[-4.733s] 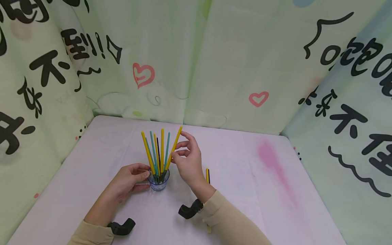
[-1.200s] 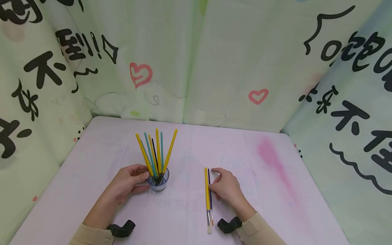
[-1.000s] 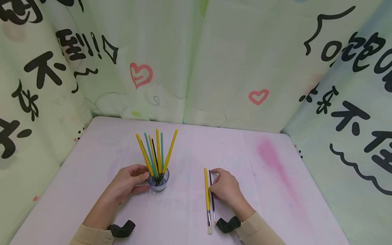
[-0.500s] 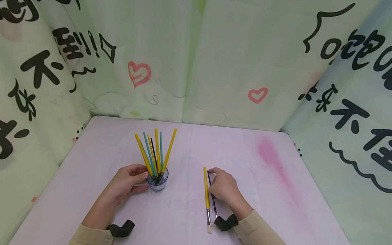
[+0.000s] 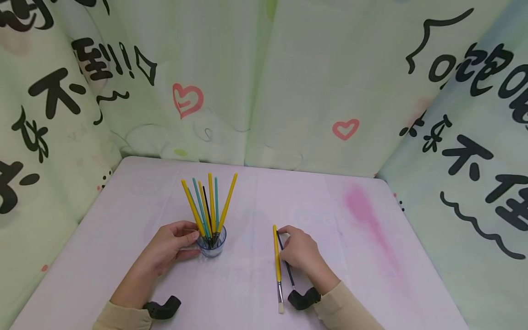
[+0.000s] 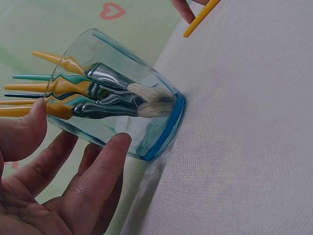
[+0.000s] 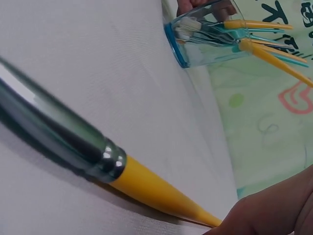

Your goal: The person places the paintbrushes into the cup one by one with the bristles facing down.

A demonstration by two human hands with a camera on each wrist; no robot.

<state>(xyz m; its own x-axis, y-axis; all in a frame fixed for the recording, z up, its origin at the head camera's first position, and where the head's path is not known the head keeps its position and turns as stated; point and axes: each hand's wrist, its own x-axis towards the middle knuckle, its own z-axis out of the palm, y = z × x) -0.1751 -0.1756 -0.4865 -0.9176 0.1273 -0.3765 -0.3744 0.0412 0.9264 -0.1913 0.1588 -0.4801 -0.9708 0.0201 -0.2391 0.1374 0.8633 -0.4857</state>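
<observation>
My left hand [image 5: 175,243] holds a clear blue-tinted cup [image 5: 212,251] upright on the table, thumb by the rim and fingers along its side in the left wrist view. Several paintbrushes [image 5: 210,201], yellow, teal and one dark, lean in it with bristles [image 6: 154,103] down. To the right, my right hand [image 5: 303,250] pinches a slim dark paintbrush [image 5: 290,275]; its lower end is hidden behind the wrist camera. A flat yellow paintbrush [image 5: 277,256] lies just left of it, bristles toward me. In the right wrist view, this yellow brush fills the foreground and the dark one is hidden.
The table [image 5: 247,293] has a pale cloth with a pink streak [image 5: 367,211] at right. A printed curtain [image 5: 288,91] with black writing and hearts encloses the back and sides. Black wrist cameras [image 5: 303,299] sit on both wrists.
My right hand left a yellow brush in the cup and came to the two on the table. The dark brush has since tilted, its top now against the yellow one. The left hand stays put.
</observation>
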